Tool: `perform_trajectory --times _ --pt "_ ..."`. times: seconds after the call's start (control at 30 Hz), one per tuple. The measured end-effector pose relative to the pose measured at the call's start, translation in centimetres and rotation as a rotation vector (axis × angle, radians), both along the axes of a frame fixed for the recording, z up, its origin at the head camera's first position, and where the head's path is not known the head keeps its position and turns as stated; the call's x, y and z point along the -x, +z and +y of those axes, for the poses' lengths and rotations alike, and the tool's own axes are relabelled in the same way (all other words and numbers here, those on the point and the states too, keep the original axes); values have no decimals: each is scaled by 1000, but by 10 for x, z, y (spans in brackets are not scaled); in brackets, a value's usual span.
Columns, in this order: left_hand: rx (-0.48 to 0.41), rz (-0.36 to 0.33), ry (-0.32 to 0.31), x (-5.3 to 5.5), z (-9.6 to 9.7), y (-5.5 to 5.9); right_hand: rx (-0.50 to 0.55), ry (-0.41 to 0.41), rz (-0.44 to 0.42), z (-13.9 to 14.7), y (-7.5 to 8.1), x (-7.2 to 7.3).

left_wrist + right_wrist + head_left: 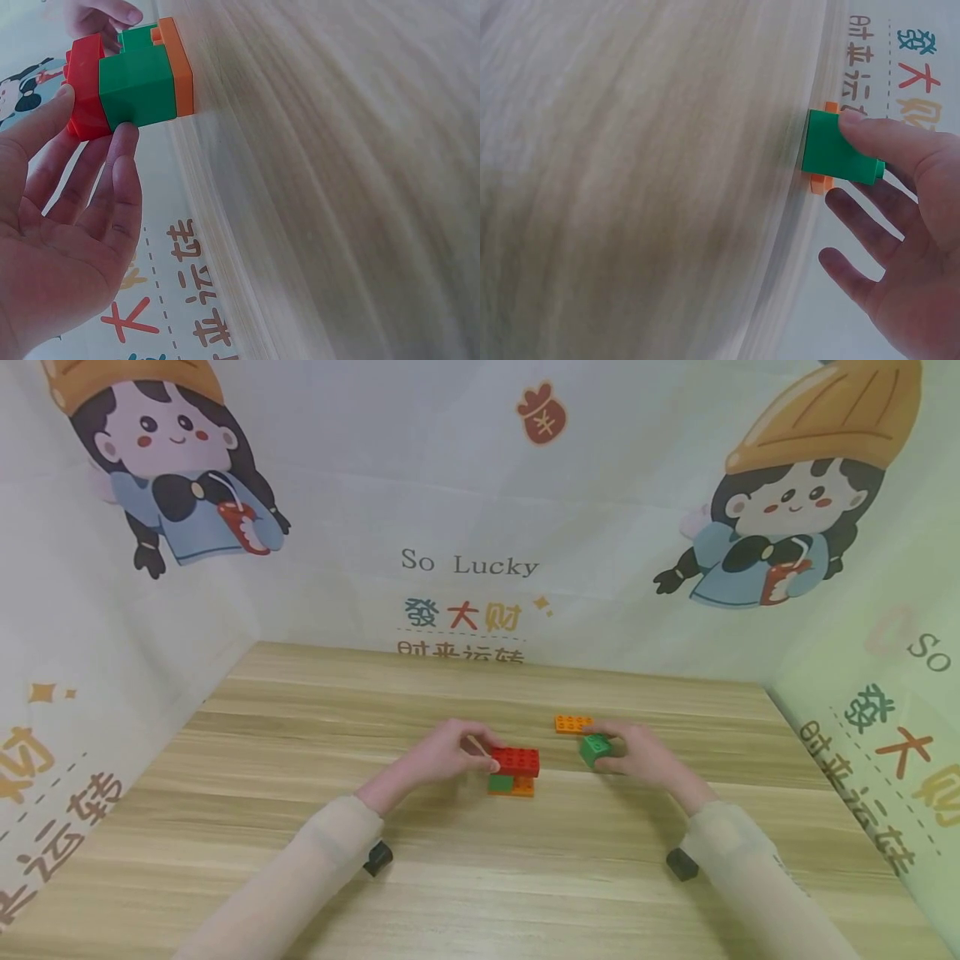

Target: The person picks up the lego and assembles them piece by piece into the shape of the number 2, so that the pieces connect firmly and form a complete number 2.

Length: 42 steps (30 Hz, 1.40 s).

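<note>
My left hand point(448, 752) pinches the red studded brick point(517, 762) already topping the green plastic block point(139, 86) and flat orange base point(523, 789) at left, while my right hand point(636, 754) grips another green block point(596, 750), unattached like the far orange plate point(572, 724).

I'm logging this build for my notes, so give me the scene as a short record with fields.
left hand: grips the red brick
stack: red brick over lower green brick, which sits on one end of the near orange plate
right hand: pinches the separate green brick
beyond that brick: far orange plate
surface: wood-grain table
backdrop: printed cloth reading "So Lucky"
</note>
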<state>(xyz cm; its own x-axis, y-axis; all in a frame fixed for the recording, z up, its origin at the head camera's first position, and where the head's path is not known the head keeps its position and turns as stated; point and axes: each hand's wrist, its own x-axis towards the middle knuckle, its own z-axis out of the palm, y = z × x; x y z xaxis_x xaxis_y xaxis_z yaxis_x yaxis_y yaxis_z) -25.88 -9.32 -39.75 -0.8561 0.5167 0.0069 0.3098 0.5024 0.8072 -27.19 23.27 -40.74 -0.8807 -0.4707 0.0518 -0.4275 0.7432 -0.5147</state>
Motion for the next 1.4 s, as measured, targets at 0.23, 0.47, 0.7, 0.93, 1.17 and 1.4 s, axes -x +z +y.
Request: perform_trajectory --times 0.23,0.47,0.7,0.93,1.17,1.4 --pt "-1 0 1 -1 0 1 -15 -10 1 1 -1 0" --pt "1 -11 9 0 0 -1 -3 -27 -5 1 -2 1" --pt "-2 -14 10 -1 0 -1 12 -58 18 0 3 0" --pt "6 -17 7 -2 0 1 48 -45 44 -3 10 1" --pt "6 -15 13 -2 -1 1 66 -28 124 -11 19 0" --pt "7 -18 14 -2 -1 1 87 -40 150 -20 30 -5"
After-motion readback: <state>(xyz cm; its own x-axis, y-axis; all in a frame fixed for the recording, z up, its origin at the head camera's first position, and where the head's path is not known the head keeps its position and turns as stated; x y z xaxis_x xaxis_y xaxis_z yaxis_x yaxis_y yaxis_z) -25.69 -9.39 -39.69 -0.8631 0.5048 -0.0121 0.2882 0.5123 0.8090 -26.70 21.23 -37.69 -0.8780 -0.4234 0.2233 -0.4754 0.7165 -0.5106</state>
